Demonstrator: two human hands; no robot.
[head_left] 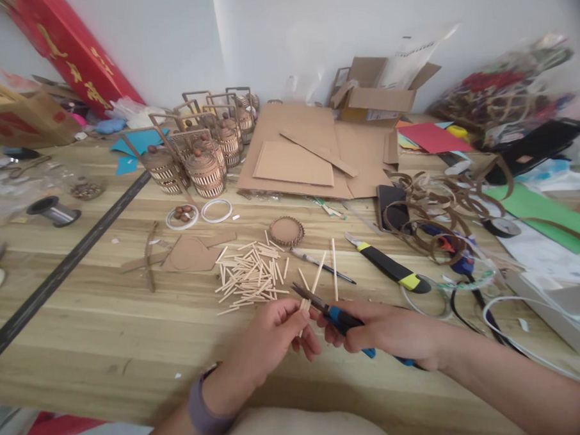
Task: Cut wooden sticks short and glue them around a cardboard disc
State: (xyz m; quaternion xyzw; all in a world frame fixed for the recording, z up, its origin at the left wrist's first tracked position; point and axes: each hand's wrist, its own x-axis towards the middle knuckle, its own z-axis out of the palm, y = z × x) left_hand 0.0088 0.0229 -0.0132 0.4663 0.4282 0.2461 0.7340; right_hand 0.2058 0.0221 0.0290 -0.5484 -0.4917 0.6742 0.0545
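Note:
My left hand pinches a few thin wooden sticks between thumb and fingers, the longest pointing away from me. My right hand grips a pair of cutting pliers with blue and black handles. Their dark jaws lie across the sticks just above my left fingertips; whether the blades touch the wood I cannot tell. Just beyond my left hand lies a loose pile of short cut sticks. One long stick rests on the table right of the held ones.
A utility knife and a thin brush lie beyond my hands. Near them sits a small round woven tray. Coiled brown strips spread at right. Several lidded bamboo baskets stand behind, beside cardboard sheets.

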